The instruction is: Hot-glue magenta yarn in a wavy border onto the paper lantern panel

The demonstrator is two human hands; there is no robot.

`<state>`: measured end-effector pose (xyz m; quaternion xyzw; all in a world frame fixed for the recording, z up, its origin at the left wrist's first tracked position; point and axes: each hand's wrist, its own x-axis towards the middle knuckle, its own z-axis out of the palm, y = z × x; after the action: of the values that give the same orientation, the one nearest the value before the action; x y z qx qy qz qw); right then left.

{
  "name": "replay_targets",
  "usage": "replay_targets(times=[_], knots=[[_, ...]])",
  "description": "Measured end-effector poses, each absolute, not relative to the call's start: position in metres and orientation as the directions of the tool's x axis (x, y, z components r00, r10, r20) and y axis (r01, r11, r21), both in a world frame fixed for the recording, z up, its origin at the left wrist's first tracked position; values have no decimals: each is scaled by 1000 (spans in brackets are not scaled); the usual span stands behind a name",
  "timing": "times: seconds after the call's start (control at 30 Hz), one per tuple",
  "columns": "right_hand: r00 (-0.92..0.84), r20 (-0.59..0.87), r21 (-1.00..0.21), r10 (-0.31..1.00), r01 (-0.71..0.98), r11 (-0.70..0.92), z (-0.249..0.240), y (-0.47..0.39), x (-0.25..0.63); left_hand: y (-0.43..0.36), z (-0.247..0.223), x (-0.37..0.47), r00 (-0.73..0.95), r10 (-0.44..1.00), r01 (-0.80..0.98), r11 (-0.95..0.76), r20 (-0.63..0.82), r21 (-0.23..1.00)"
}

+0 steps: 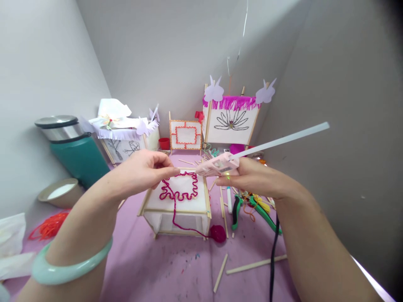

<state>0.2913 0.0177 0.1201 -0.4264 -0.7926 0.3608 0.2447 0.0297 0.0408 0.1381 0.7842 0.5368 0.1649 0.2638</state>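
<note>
My right hand (248,176) grips a pale pink glue gun (217,165), with a long translucent glue stick (283,140) sticking out of its back. The nozzle is close to the top of a wooden-framed box (176,205) with white panels. On that top, magenta yarn (185,196) lies in a wavy outline. From the outline a strand runs over the front edge to a magenta yarn ball (218,233). Over the outline's back left, my left hand (146,170) is closed, thumb and fingers pinched at the yarn; the fingertips partly hide the strand.
A teal bottle (77,151) and a bowl (59,192) stand left. Decorated lanterns (233,121) and a small framed panel (185,135) line the back. Green-handled pliers (264,214), sticks (255,265) and the glue gun's black cord (274,256) are at right. Red yarn (50,225) lies left.
</note>
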Motion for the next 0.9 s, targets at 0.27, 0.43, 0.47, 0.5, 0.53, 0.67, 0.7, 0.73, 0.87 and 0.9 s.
replay_targets(times=[0.27, 0.43, 0.47, 0.5, 0.53, 0.67, 0.7, 0.73, 0.87, 0.9], knots=[[-562, 79, -810, 824, 446, 382, 122, 18, 289, 39, 139, 38, 403, 915, 840, -380, 23, 388], [-556, 81, -842, 827, 406, 355, 120, 18, 289, 38, 139, 40, 455, 890, 857, -435, -10, 277], [-556, 82, -842, 827, 405, 356, 120, 18, 289, 37, 139, 41, 463, 886, 855, -443, -12, 270], [-556, 83, -842, 827, 405, 357, 120, 19, 289, 37, 138, 41, 468, 884, 854, -448, -12, 265], [-556, 83, -843, 827, 404, 356, 119, 19, 289, 37, 138, 41, 471, 882, 853, -452, -10, 260], [-570, 96, -851, 816, 379, 364, 117, 20, 289, 35, 138, 41, 474, 880, 854, -462, 5, 241], [-572, 100, -851, 814, 375, 367, 117, 21, 289, 35, 138, 42, 475, 880, 854, -463, 6, 236], [-572, 99, -850, 814, 376, 368, 116, 21, 290, 35, 138, 42, 475, 880, 855, -463, 5, 232], [-547, 69, -835, 834, 426, 348, 118, 22, 289, 38, 134, 42, 466, 884, 864, -461, 25, 201], [-546, 65, -830, 835, 435, 349, 119, 21, 289, 39, 133, 42, 464, 885, 866, -462, 34, 192]])
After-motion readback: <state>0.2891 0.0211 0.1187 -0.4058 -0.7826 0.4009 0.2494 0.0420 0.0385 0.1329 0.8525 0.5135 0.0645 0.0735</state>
